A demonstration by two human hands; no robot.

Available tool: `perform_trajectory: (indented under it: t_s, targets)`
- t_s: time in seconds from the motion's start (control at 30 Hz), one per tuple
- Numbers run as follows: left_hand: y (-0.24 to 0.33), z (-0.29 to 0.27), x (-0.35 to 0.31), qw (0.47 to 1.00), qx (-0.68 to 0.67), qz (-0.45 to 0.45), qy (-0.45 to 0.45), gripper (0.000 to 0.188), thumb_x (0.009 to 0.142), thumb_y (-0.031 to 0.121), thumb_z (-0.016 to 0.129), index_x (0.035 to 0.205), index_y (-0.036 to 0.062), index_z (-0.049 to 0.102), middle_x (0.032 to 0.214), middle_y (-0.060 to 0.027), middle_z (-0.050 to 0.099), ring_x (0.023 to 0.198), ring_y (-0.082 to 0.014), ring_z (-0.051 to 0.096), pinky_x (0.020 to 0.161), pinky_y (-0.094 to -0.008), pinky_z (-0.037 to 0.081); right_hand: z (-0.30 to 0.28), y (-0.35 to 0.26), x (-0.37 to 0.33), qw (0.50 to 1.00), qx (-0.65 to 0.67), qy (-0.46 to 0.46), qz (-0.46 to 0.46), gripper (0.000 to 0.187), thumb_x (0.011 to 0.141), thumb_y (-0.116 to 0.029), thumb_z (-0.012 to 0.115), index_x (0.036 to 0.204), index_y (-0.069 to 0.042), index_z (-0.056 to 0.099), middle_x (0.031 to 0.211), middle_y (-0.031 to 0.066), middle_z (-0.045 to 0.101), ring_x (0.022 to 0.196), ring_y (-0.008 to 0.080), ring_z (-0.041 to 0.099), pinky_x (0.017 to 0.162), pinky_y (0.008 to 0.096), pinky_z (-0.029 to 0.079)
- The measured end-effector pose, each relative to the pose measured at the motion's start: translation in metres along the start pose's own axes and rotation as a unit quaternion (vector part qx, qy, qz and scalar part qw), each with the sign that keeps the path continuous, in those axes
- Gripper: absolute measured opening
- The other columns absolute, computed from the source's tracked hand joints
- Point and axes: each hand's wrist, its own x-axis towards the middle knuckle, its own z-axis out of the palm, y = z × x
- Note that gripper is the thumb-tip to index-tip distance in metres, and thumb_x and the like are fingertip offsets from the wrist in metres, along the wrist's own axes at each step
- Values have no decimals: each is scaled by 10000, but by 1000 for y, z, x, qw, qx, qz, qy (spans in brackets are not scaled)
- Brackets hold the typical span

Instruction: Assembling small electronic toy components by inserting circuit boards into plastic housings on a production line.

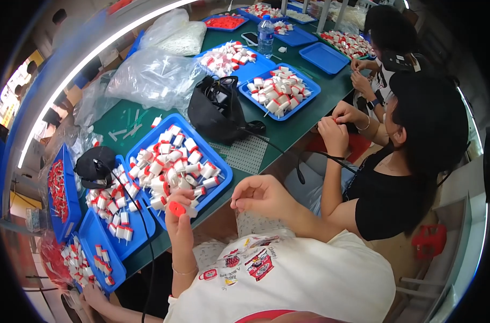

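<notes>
Red-faced plastic piece (177,209) in left hand (182,230)

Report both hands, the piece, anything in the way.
Left hand holding red-and-white piece. Right hand curled, fingertips together, contents unclear. Loaded blue tray just beyond left hand; black cable left of that hand.

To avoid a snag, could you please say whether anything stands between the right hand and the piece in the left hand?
Nothing visible does: only an open gap separates the right hand from the red-faced piece in the left hand.
</notes>
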Motion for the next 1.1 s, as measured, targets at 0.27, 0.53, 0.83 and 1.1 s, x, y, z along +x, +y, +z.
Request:
perform_trajectory:
  t_s: [0.27, 0.53, 0.83, 1.1]
  targets:
    - [83, 19, 31, 968, 165, 171, -80, 413, 667, 160, 783, 925, 43, 482, 802, -127, 608, 700, -170, 556, 635, -271, 435, 44, -65, 14, 979, -100, -29, -176, 176, 654, 134, 594, 757, -5, 567, 798, 77, 527, 752, 145, 520, 675, 237, 413]
    - [112, 7, 20, 913, 288, 276, -86, 395, 680, 94, 736, 976, 45, 480, 819, -128, 600, 741, -203, 566, 642, -286, 428, 79, -77, 18, 957, -159, -129, -207, 137, 703, 96, 596, 820, 27, 585, 784, 64, 572, 693, 94, 563, 584, 197, 444]
    - [116, 5, 13, 893, 334, 300, -11, 477, 651, 172, 717, 1080, 64, 537, 952, -138, 539, 823, -262, 530, 643, -332, 426, 88, -68, 31, 947, -167, -115, -250, 147, 708, 85, 604, 840, 21, 601, 762, 61, 586, 659, 92, 569, 574, 197, 440]
    - [109, 5, 11, 913, 304, 272, -19, 443, 707, 183, 671, 1103, 47, 528, 972, -158, 520, 824, -280, 522, 680, -346, 434, 91, -66, 30, 941, -182, -109, -262, 140, 706, 82, 604, 833, 23, 605, 735, 60, 587, 656, 96, 565, 560, 210, 429]
